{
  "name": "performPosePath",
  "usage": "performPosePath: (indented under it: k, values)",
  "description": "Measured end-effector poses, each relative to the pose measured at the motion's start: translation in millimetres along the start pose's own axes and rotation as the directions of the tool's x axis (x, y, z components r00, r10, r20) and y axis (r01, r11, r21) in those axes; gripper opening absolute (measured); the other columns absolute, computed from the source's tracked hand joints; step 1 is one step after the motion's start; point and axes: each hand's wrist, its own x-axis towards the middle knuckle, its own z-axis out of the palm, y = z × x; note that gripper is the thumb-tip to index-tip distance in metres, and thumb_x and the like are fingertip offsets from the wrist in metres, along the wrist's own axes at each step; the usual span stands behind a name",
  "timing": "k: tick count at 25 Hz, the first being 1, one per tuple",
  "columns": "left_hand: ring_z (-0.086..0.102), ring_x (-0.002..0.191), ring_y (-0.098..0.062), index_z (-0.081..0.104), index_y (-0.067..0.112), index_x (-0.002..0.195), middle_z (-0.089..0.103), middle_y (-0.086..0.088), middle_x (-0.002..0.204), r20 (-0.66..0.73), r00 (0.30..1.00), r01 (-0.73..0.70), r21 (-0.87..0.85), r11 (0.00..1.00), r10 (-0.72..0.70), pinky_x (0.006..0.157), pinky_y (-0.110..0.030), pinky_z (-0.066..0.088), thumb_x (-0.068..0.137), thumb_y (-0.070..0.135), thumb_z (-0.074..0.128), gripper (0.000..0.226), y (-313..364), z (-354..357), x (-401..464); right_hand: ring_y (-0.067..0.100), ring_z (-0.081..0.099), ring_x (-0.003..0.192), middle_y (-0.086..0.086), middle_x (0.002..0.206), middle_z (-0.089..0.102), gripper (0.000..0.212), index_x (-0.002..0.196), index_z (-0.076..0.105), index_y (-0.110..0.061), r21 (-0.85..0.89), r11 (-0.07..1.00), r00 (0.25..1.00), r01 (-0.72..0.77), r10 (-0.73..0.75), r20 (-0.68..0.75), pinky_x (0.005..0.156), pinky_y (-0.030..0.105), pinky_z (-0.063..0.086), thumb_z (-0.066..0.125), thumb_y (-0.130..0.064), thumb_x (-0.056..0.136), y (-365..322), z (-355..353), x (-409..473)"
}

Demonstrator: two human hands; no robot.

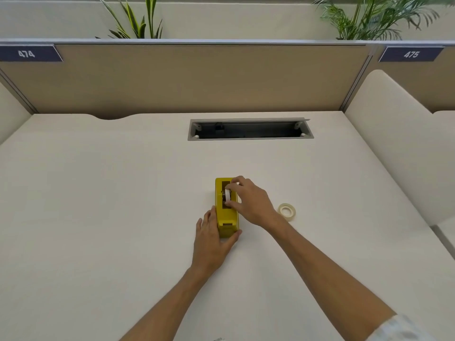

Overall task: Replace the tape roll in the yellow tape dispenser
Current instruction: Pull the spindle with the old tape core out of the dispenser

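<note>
The yellow tape dispenser (pixel 226 217) stands lengthwise on the white desk (pixel 123 205), just right of centre. My left hand (pixel 213 238) wraps around its near end, fingers on the left side and thumb on the right. A white tape roll (pixel 227 195) sits on edge in the dispenser's slot, and my right hand (pixel 248 200) pinches that roll from above, finger at its far side and thumb at its near side. A second, clear tape roll (pixel 287 211) lies flat on the desk to the right of my right wrist.
An open cable tray (pixel 250 129) is cut into the desk behind the dispenser. A beige partition (pixel 197 77) closes the back, with plants above it. A cream side panel (pixel 394 143) rises along the right edge.
</note>
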Motion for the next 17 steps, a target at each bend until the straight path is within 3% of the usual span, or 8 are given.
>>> performPosePath:
  k: [5, 10, 14, 17]
  values:
    - [0.041, 0.132, -0.020, 0.023, 0.017, 0.149, 0.044, 0.000, 0.144, -0.003, 1.000, 0.004, -0.014, 1.000, -0.004, 0.115, -0.042, 0.027, 0.081, 0.066, 0.056, 0.090, 0, 0, 0, 0.020, 0.052, 0.115, 0.001, 0.130, 0.057, 0.038, 0.127, 0.057, -0.019, 0.012, 1.000, 0.999, 0.006, -0.006, -0.053, 0.085, 0.036, 0.048, 0.062, -0.031, 0.092, -4, 1, 4]
    - [0.040, 0.132, -0.020, 0.023, 0.018, 0.149, 0.043, 0.000, 0.145, 0.007, 1.000, 0.012, -0.027, 1.000, -0.012, 0.113, -0.042, 0.032, 0.080, 0.064, 0.060, 0.091, 1, -3, -1, 0.022, 0.054, 0.115, 0.003, 0.132, 0.059, 0.038, 0.129, 0.057, -0.017, 0.101, 0.995, 0.996, -0.004, 0.012, -0.084, 0.090, 0.038, 0.048, 0.061, -0.029, 0.093, -5, 4, 1]
    - [0.025, 0.144, -0.021, 0.014, 0.020, 0.153, 0.026, 0.000, 0.158, 0.116, 0.993, 0.001, -0.027, 1.000, 0.002, 0.118, -0.043, 0.025, 0.076, 0.044, 0.058, 0.092, -4, -14, -4, 0.022, 0.061, 0.101, 0.001, 0.126, 0.062, 0.038, 0.129, 0.059, -0.019, 0.238, 0.971, 0.988, -0.026, 0.060, -0.140, 0.085, 0.034, 0.048, 0.061, -0.030, 0.092, -6, 2, -5]
    - [0.025, 0.145, -0.018, 0.018, 0.022, 0.151, 0.026, 0.001, 0.158, 0.013, 0.999, 0.032, -0.169, 0.985, -0.030, 0.118, -0.037, 0.025, 0.087, 0.019, 0.052, 0.073, 2, -27, -4, 0.018, 0.062, 0.100, -0.002, 0.120, 0.065, 0.037, 0.125, 0.061, -0.018, 0.339, 0.941, 0.980, 0.000, 0.067, -0.185, 0.085, 0.036, 0.052, 0.066, -0.027, 0.089, -10, -4, -11]
